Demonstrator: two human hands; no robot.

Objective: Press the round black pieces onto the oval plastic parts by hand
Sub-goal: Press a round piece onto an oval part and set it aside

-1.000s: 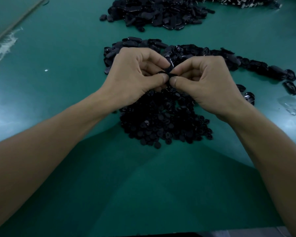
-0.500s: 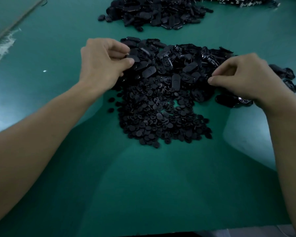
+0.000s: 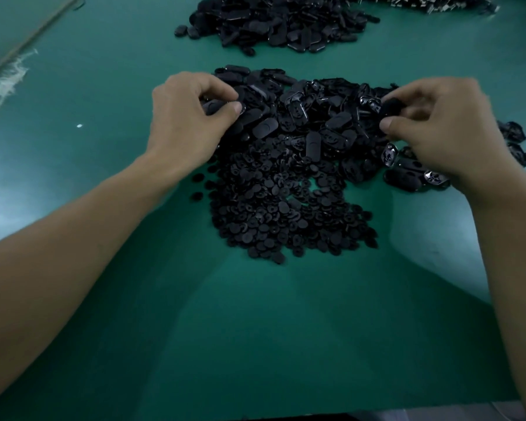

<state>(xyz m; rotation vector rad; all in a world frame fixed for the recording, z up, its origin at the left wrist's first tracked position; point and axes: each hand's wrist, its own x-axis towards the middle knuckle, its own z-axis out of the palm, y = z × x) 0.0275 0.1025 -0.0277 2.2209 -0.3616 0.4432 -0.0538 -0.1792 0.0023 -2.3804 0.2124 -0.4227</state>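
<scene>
Head view: left hand (image 3: 186,126) pinches an oval part (image 3: 213,106) between curled fingers (image 3: 235,109); right hand (image 3: 441,135) pinches a blurred black piece (image 3: 390,106).

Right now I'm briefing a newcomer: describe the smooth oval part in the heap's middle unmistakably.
Find the near black heap. At its middle, where ovals meet round pieces, one smooth oval part points straight at the viewer; neighbours lie slanted.

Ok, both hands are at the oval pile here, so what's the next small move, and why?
Probably the right hand reaches down to the pile of round pieces for one: the left hand already pinches an oval part, while the right pinches a dark piece too blurred to identify, up at the right edge of the oval pile.
</scene>
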